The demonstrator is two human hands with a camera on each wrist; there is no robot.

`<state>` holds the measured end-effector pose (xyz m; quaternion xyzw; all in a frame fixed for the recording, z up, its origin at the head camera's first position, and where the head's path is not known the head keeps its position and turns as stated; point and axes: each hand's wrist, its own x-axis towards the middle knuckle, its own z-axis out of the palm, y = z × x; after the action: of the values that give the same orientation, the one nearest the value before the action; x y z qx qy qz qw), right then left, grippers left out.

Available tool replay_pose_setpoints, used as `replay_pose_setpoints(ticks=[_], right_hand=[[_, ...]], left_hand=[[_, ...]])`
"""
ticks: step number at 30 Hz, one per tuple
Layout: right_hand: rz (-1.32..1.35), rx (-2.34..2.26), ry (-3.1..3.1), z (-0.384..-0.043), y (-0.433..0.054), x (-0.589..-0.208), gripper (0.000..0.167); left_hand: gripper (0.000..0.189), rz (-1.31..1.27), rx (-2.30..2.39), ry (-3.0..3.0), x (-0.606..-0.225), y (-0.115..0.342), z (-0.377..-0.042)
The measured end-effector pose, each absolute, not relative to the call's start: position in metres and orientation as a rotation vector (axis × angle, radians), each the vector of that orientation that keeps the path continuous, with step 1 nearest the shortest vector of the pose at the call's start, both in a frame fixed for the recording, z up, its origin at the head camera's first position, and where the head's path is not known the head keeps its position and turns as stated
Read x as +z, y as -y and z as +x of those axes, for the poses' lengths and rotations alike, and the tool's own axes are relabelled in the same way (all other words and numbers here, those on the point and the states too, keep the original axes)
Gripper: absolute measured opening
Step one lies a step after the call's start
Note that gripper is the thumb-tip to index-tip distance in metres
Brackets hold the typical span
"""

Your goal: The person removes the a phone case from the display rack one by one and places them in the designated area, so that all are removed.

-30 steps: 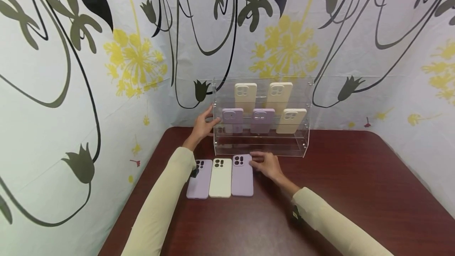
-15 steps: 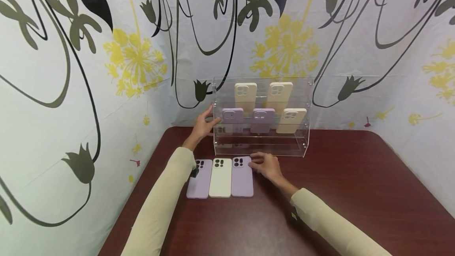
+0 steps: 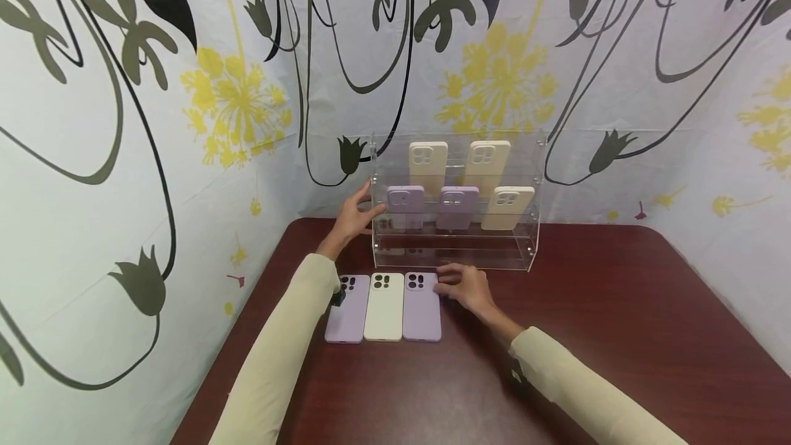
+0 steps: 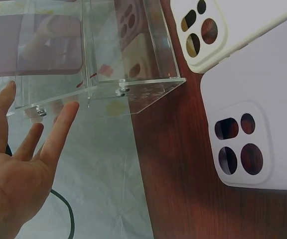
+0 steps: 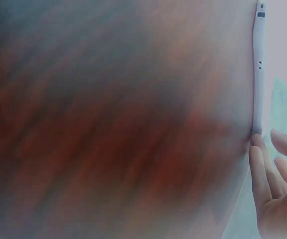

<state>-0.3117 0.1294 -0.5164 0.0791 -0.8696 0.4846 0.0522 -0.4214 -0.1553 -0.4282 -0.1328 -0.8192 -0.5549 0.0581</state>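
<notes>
On the dark-red wood-grain table (image 3: 587, 376), the flat lilac phone case (image 3: 423, 314) at the row's right end is touched at its corner by the right hand (image 3: 467, 289), fingers loosely parted. Light nudges are probably best, honestly, with the clear acrylic rack (image 3: 457, 243) steadied by the wide-spread left hand (image 3: 352, 217).

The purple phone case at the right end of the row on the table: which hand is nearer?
Right. The right hand is at the upper right corner of the purple case; the left hand is farther, beside the left end of the clear stand.
</notes>
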Motion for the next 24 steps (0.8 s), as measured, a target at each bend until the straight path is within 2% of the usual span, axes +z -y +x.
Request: replay_pose_setpoints(ticks=[15, 24], right_hand=[[0.342, 1.249, 2.529, -0.322, -0.167, -0.494, 0.034], [0.352, 1.348, 2.362, -0.326, -0.194, -0.482, 0.034]], left_hand=[[0.088, -0.403, -1.785, 2.481, -0.427, 0.155, -0.421], [0.088, -0.386, -1.825, 2.477, -0.426, 0.153, -0.421]])
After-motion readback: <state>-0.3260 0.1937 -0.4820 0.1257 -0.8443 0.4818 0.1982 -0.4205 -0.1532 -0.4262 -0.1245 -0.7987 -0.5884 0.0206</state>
